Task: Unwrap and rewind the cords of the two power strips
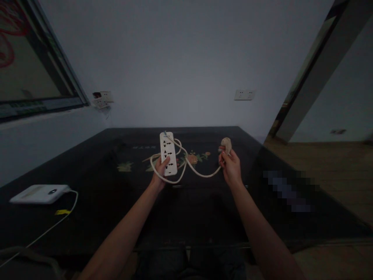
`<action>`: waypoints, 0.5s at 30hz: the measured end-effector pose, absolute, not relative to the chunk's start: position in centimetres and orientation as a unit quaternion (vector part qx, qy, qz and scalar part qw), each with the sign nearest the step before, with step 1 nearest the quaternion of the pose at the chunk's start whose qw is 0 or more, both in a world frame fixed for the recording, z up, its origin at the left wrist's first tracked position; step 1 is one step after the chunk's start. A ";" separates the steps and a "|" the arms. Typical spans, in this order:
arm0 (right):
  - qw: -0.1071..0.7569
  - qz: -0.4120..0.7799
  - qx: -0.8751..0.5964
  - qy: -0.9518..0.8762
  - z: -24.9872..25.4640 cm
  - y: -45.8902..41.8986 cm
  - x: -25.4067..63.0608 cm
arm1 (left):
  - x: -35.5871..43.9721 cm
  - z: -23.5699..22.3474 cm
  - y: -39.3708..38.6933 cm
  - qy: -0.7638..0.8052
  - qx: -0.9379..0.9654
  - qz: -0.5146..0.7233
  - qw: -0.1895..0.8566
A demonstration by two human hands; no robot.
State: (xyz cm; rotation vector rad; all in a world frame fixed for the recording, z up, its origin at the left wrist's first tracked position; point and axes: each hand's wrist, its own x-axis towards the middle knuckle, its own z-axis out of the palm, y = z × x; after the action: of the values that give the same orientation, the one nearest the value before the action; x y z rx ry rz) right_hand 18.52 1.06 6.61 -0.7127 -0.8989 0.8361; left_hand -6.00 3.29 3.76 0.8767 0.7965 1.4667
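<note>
My left hand (161, 170) is wrapped round the lower end of a white power strip (168, 151), held upright above the black table (116, 202) with its sockets facing me. Its pale cord (201, 173) loops down and across to my right hand (231, 165). That hand is closed on the cord's plug (226, 144), which sticks up above the fingers. Both hands hover over the middle of the table, a little apart.
A white flat device (40, 193) with a thin white cable (62, 219) lies on the table's left side. Wall sockets (244, 94) sit on the back wall, more sockets (101, 99) at the left corner. A window is at left, a doorway and wooden floor (329, 171) at right.
</note>
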 end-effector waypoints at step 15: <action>0.891 0.203 -0.346 -0.212 7.6 0.8 26.3 | -5.5 3.9 2.4 0.353 0.428 0.587 0.590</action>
State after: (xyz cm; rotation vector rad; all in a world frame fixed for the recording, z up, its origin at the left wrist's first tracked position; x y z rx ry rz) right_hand 26.30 0.76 7.57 -0.7186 -0.4406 0.4213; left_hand -5.50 2.42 3.92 0.9957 0.8217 1.3656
